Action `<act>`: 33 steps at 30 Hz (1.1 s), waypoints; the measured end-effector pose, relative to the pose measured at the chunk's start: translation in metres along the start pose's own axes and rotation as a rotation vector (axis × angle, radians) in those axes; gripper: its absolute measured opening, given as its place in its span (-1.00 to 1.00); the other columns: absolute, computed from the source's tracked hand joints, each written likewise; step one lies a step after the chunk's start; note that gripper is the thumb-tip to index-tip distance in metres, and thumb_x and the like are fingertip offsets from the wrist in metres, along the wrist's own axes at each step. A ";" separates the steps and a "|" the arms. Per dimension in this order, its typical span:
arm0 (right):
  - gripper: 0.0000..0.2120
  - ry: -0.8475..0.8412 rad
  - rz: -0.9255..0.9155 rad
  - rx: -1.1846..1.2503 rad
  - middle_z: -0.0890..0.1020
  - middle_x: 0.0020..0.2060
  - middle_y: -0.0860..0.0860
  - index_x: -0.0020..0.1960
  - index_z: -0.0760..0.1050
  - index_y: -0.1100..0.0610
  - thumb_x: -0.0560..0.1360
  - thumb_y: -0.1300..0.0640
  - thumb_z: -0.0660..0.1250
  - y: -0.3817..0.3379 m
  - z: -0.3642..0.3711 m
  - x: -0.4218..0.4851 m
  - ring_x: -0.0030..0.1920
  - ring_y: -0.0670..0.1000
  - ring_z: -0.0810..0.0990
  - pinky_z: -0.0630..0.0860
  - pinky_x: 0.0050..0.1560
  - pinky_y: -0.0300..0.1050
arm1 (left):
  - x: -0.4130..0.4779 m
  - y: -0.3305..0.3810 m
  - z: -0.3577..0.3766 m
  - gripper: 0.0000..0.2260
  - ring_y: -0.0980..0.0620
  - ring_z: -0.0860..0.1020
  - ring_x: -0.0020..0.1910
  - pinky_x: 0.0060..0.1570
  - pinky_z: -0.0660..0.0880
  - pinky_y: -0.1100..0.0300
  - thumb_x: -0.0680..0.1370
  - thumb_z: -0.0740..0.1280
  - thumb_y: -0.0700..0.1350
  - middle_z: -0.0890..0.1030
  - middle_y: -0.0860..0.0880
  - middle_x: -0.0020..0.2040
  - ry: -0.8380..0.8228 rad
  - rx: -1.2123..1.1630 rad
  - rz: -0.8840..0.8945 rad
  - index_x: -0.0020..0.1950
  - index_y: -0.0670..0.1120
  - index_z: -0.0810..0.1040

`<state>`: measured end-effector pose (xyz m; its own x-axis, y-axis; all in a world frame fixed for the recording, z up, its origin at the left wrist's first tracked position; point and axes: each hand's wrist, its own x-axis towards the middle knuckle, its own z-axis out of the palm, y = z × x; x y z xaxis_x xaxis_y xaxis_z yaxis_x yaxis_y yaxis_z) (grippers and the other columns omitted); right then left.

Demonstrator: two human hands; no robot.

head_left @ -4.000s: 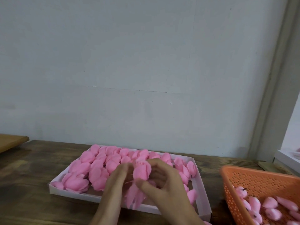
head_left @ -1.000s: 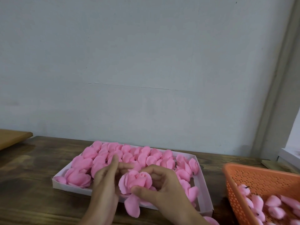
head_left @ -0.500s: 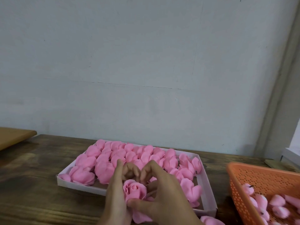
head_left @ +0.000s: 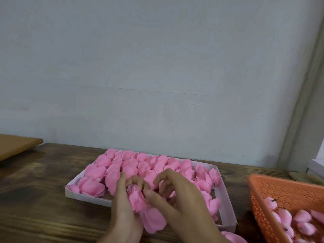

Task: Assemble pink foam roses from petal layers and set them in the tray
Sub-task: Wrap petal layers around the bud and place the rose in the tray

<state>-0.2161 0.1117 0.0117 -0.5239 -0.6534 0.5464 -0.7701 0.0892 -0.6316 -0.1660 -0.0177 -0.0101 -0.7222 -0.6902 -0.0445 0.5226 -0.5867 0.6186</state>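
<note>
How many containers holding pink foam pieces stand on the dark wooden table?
2. The shallow white cardboard tray sits at centre; the orange perforated plastic basket is at the right edge, partly cut off. A white box beyond it shows no contents here.

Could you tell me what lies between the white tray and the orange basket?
In the head view, bare wooden table separates the tray from the basket; loose pink petals lie at the gap's near end.
</note>
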 end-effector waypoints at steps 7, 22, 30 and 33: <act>-0.32 -0.368 0.430 0.173 0.71 -0.08 -0.16 0.17 0.48 -0.15 0.12 -0.31 0.55 0.009 0.003 -0.006 -0.08 -0.17 0.73 0.68 0.03 -0.12 | 0.001 0.010 -0.013 -0.37 -0.10 0.53 -0.45 -0.20 0.53 0.07 0.63 0.18 0.28 0.54 -0.14 -0.46 0.078 -0.043 -0.036 -0.45 -0.12 0.55; -0.43 -0.335 0.461 0.580 0.75 -0.21 0.18 0.16 0.40 0.20 0.31 0.16 0.65 0.010 0.013 -0.008 -0.25 0.12 0.68 0.67 -0.13 0.01 | -0.010 0.004 -0.005 -0.44 -0.09 0.48 -0.52 -0.45 0.60 -0.06 0.63 0.23 0.25 0.45 -0.18 -0.47 0.085 -0.043 0.007 -0.41 -0.11 0.43; -0.39 -0.305 0.459 0.684 0.74 -0.13 0.25 0.16 0.35 0.14 0.28 0.22 0.65 0.012 0.016 -0.009 -0.21 0.20 0.67 0.66 -0.14 0.07 | -0.008 -0.003 -0.003 -0.43 -0.18 0.61 -0.33 -0.25 0.63 -0.05 0.61 0.21 0.32 0.60 -0.21 -0.31 0.123 0.132 0.101 -0.42 -0.02 0.61; -0.39 -0.309 0.434 0.618 0.76 -0.12 0.18 0.17 0.37 0.10 0.27 0.19 0.65 0.011 0.014 -0.009 -0.16 0.21 0.70 0.68 -0.06 0.20 | -0.009 -0.004 -0.004 -0.41 -0.15 0.59 -0.38 -0.35 0.61 0.00 0.63 0.18 0.31 0.58 -0.20 -0.35 0.113 0.144 0.129 -0.41 -0.03 0.62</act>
<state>-0.2148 0.1078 -0.0078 -0.5357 -0.8420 0.0639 -0.1342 0.0102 -0.9909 -0.1604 -0.0108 -0.0151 -0.5939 -0.8035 -0.0401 0.5318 -0.4295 0.7299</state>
